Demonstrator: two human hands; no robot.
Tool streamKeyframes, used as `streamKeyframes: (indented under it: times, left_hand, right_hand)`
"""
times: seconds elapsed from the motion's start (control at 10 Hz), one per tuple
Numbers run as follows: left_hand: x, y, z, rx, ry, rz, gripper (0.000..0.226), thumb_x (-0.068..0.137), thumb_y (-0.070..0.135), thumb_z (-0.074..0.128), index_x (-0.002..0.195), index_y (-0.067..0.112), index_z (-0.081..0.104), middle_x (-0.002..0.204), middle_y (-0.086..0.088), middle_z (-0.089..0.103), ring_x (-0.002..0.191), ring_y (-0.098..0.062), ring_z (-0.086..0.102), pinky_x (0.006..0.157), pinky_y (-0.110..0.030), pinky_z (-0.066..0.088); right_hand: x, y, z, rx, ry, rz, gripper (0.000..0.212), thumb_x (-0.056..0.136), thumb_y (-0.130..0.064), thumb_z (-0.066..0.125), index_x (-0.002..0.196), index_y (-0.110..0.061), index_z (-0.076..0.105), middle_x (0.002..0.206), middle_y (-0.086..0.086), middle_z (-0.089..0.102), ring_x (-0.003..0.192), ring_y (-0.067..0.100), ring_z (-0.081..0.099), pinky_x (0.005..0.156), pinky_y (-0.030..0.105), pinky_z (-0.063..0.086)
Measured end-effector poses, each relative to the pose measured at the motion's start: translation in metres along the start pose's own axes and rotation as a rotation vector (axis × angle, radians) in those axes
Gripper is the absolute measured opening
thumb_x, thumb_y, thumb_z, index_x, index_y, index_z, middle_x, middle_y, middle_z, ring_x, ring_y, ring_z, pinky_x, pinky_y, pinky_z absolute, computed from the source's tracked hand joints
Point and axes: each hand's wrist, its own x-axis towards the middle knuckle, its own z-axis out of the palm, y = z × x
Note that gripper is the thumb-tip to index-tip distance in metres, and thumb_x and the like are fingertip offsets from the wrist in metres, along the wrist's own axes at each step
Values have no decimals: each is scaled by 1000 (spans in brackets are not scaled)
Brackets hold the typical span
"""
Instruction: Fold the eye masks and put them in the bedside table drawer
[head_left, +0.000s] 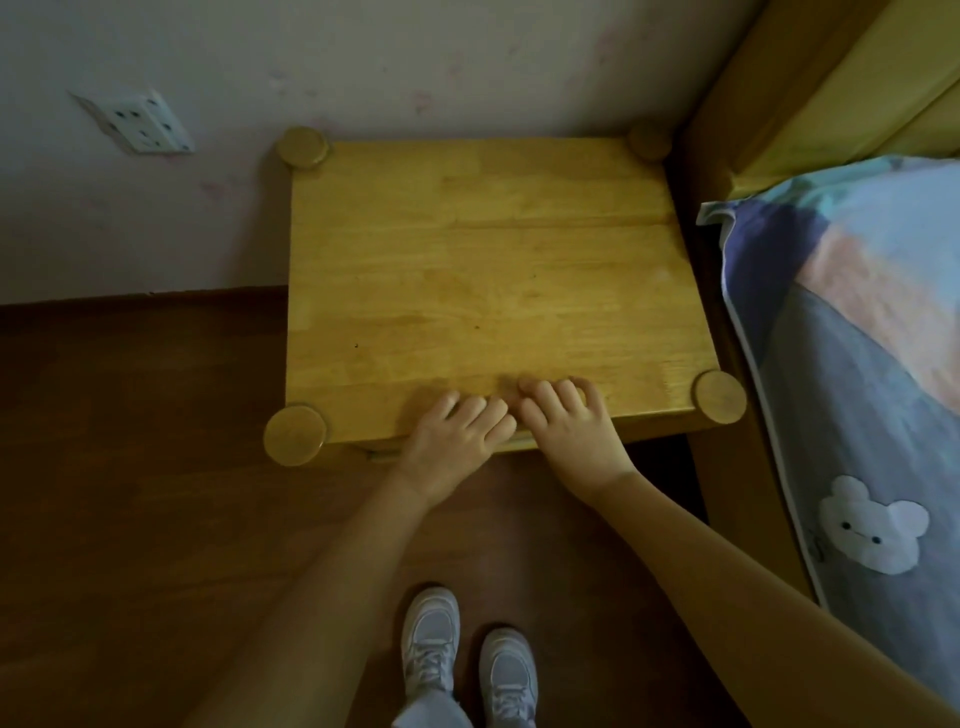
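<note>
A light wooden bedside table (493, 260) with round corner posts stands against the wall, its top bare. Both my hands rest side by side on its front edge. My left hand (457, 441) lies with fingers bent over the edge. My right hand (571, 431) lies flat with fingers spread on the top. Neither holds anything, and the thumbs are hidden below the edge. Just under the edge a thin strip of the drawer front (376, 453) shows, nearly flush with the table. No eye mask is in view.
A bed with a blue and pink bear-print cover (857, 364) and a yellow headboard (831, 78) stands close on the table's right. A wall socket (137, 122) is at the left. Dark wooden floor (130, 467) lies below, with my shoes (431, 639) on it.
</note>
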Motion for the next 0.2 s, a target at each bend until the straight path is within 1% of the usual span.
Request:
streamKeyframes:
  times: [0.1,0.2]
  left_hand:
    - [11,-2,-13,-52,-170,19,6,86,19,55,91,20,58,88,4,61,78,-15,54,75,-32,39]
    - [29,-24,-34,-73,-417,48,43,82,53,49,105,20,65,102,4,65,94,-15,60,94,-36,40]
  right_hand:
    - [3,4,-10,83,-204,47,23,81,-21,57,102,-15,53,107,6,61,91,27,59,80,44,53]
    - [20,6,-40,339,-294,177,39,78,-30,65,113,-15,55,119,6,56,112,31,50,100,57,39]
